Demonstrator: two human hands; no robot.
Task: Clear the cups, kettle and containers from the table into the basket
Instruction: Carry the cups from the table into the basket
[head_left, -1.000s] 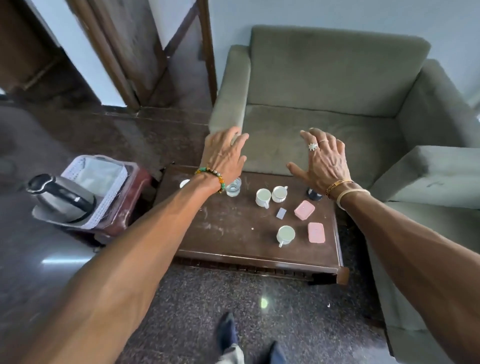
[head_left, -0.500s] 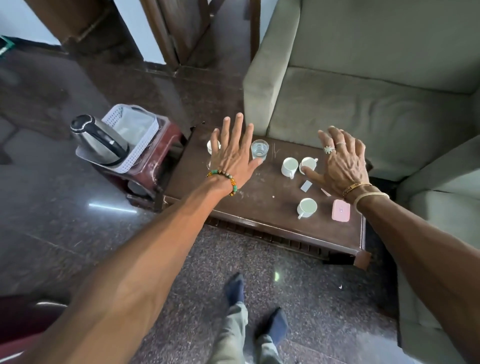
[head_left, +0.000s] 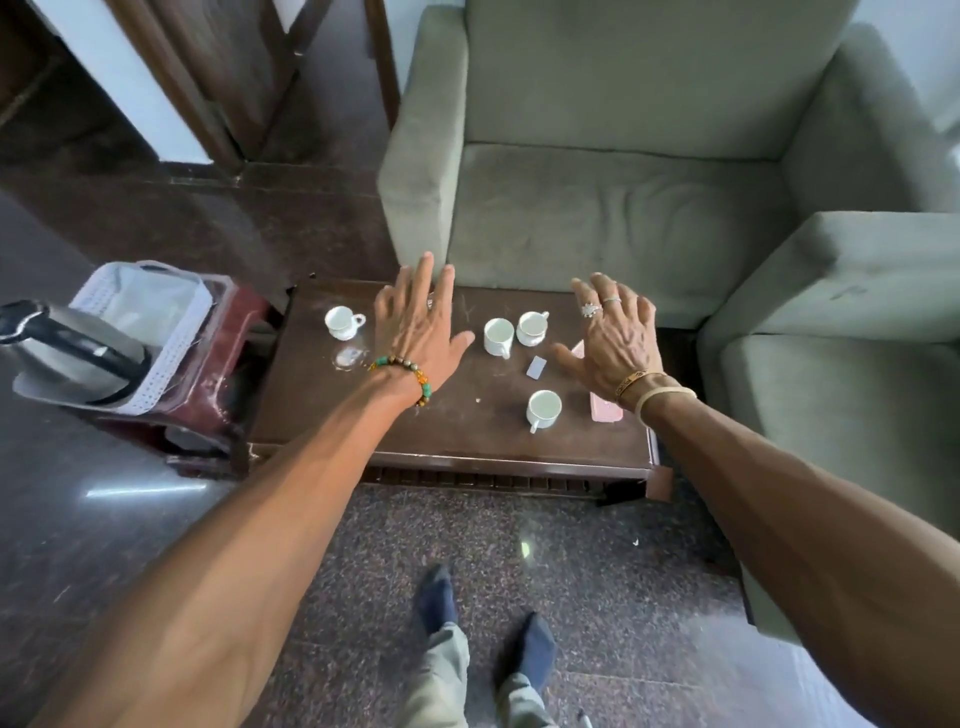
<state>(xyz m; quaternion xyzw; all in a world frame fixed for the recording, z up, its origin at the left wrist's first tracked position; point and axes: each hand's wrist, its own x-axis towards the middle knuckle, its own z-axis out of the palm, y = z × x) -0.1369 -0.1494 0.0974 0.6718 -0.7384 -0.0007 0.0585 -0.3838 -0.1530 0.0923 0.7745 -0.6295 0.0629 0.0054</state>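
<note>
1. While both arms reach over the table, the left hand hovers, fingers straight and spread, holding nothing.
2. The right hand is splayed and empty above a pink container.
3. Four white cups stand on the table.
4. The kettle sits in the white basket left of the table.
</note>
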